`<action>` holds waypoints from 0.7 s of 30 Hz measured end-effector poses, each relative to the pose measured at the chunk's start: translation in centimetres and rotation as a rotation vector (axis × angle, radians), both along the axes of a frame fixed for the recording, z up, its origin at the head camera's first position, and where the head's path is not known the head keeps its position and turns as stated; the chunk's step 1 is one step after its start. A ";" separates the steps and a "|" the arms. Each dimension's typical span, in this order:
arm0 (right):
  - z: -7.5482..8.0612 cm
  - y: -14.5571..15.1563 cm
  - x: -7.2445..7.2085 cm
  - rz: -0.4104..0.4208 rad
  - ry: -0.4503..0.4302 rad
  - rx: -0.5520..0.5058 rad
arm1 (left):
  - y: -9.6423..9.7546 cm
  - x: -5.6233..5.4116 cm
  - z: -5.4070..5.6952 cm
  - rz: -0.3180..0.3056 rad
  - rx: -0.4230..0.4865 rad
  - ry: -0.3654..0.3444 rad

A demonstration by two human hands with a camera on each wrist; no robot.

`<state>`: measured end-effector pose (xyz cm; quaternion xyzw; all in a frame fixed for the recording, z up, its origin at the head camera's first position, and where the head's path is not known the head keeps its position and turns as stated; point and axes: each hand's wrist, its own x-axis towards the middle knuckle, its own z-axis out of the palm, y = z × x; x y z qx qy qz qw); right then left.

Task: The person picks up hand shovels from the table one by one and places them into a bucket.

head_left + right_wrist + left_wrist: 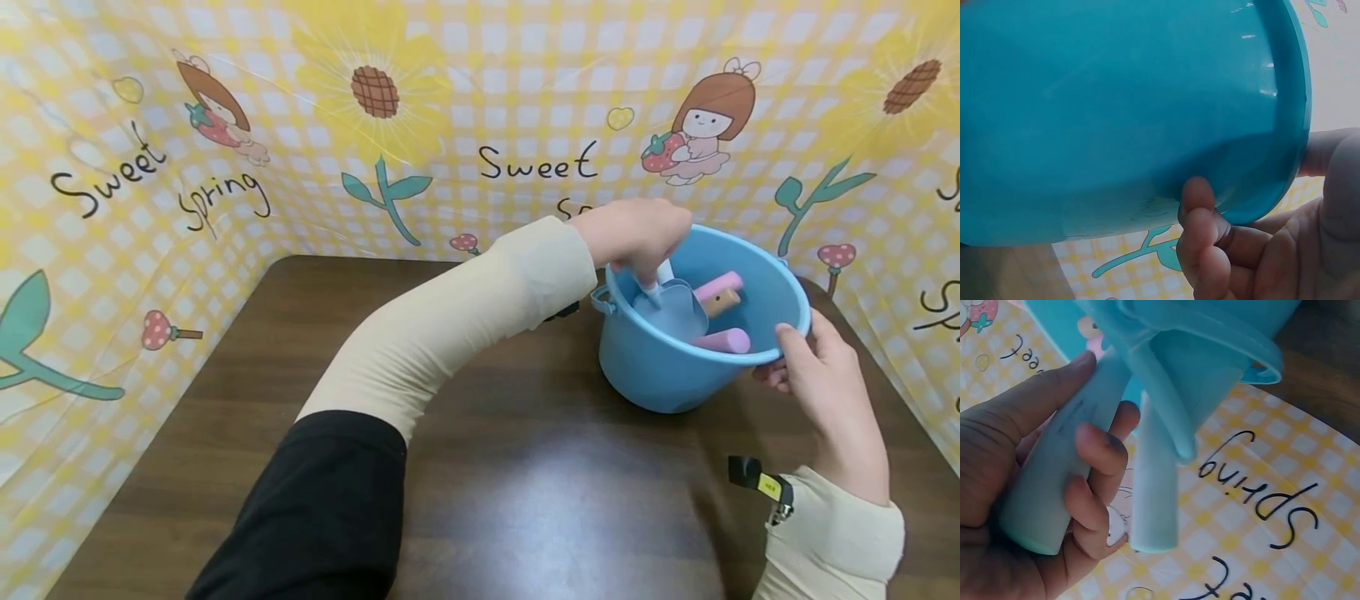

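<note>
A light blue bucket (667, 379) stands toward the far right of the table, tilted slightly. At its left rim my left hand (637, 233) reaches over and grips a pale blue handle (1060, 469), which seems to belong to the blue toy shovel (678, 312) inside. A second pale blue handle (1155, 494) sticks out beside it in the left wrist view. My right hand (828, 375) holds the right side of the bucket's rim, thumb on top and fingers against the outer wall (1116, 125). Two pink handles (723, 342) and a tan end (722, 302) show inside; their lower parts are hidden.
The bucket's side loop (602, 300) hangs on its left. Beneath is a dark wood table (510, 467). Yellow checked cloth (517, 83) with printed flowers and lettering rises behind and at both sides, close to the bucket.
</note>
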<state>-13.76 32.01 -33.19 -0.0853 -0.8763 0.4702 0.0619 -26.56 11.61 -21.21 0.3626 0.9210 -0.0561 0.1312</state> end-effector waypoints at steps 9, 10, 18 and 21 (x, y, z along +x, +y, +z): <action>-0.2 -0.2 0.0 0.015 0.003 -0.005 | -2.5 -0.8 -2.0 -0.020 0.102 0.069; -0.2 -0.2 -0.1 0.017 0.004 -0.004 | -2.8 -0.9 -2.2 -0.021 0.125 0.078; -0.1 -0.1 0.0 0.012 -0.007 0.002 | -4.6 -1.5 -2.1 0.074 0.271 0.144; 0.0 0.0 0.0 0.009 -0.014 0.005 | -5.4 -2.0 -2.0 0.129 0.324 0.137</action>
